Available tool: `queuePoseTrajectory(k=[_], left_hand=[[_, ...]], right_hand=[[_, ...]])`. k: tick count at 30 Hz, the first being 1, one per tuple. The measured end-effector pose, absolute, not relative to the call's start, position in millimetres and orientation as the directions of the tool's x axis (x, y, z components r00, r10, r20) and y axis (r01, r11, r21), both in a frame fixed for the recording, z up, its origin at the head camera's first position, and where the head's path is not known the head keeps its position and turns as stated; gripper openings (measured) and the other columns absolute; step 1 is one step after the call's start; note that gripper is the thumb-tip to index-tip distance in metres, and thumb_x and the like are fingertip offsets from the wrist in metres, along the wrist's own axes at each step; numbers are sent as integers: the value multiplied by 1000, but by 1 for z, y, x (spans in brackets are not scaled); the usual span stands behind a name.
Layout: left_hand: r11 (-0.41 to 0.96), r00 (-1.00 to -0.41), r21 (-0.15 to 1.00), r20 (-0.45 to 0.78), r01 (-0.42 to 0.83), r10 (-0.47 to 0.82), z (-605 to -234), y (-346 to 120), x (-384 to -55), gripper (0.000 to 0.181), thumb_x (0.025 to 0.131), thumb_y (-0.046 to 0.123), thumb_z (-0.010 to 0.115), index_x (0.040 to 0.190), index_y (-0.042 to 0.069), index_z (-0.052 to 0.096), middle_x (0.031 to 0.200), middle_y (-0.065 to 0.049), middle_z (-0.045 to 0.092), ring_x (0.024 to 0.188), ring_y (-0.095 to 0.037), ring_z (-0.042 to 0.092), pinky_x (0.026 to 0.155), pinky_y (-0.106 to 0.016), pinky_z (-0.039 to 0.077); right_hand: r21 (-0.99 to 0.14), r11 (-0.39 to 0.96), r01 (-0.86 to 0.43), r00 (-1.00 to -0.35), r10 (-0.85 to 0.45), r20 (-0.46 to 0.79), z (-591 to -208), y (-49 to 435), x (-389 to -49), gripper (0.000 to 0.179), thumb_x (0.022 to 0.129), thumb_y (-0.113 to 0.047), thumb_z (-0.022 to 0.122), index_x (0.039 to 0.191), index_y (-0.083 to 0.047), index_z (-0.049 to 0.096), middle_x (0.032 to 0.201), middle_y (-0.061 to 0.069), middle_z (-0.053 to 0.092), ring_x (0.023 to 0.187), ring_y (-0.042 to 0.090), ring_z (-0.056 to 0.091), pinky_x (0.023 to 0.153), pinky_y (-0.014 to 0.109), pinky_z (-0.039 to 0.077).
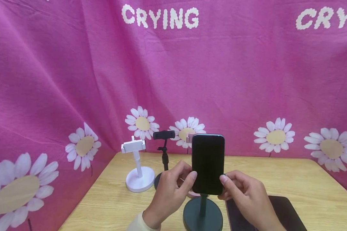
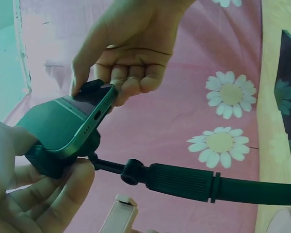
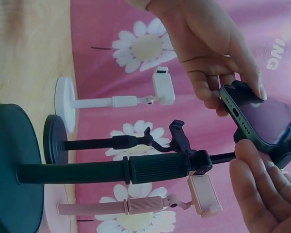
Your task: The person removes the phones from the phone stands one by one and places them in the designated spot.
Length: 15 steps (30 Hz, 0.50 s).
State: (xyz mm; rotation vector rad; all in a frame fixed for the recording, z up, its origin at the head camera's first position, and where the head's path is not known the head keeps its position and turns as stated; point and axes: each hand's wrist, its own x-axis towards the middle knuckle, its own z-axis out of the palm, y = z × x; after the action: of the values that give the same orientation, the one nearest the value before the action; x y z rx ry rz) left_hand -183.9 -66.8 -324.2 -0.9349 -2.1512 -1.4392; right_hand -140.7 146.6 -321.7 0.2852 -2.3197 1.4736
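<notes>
A black-screened smartphone (image 1: 208, 164) stands upright in the clamp (image 2: 48, 162) of a dark green phone stand (image 1: 203, 218). The stand's round base is on the table, and its ribbed pole (image 3: 160, 168) runs up behind the phone. My left hand (image 1: 172, 189) pinches the clamp at the phone's left edge, thumb in front and fingers curled behind. On the opposite edge, my right hand (image 1: 247, 194) pinches the clamp's other end in the same way. In the head view the phone hides most of the clamp.
Left of the phone are a white phone stand (image 1: 140, 179) and a black one (image 1: 164, 157). A pink stand (image 3: 145, 205) is behind the green one. Dark flat slabs (image 1: 286, 208) lie under my right forearm on the wooden table (image 1: 104, 199). A pink flowered cloth (image 1: 234, 80) hangs behind.
</notes>
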Motion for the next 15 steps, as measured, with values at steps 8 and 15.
queuePoseTrajectory(k=[8,15], left_hand=[[258,-726,683,599,683,337,-320,-68,-186,10,97,29,58,94,19,58,69,10,58,58,-6,55,56,-25,51],[265,-736,695,565,668,374,-318,-70,-187,10,97,29,58,95,20,58,73,9,61,61,-7,56,59,-26,53]], right_hand=[[-887,330,-322,-937,19,348,-321,148,-146,23,95,-25,62,96,-2,65,68,4,68,61,19,68,66,28,57],[-878,368,-306,-944,5,331,-318,149,-144,27,95,-30,62,98,-4,65,71,4,68,66,18,68,68,29,57]])
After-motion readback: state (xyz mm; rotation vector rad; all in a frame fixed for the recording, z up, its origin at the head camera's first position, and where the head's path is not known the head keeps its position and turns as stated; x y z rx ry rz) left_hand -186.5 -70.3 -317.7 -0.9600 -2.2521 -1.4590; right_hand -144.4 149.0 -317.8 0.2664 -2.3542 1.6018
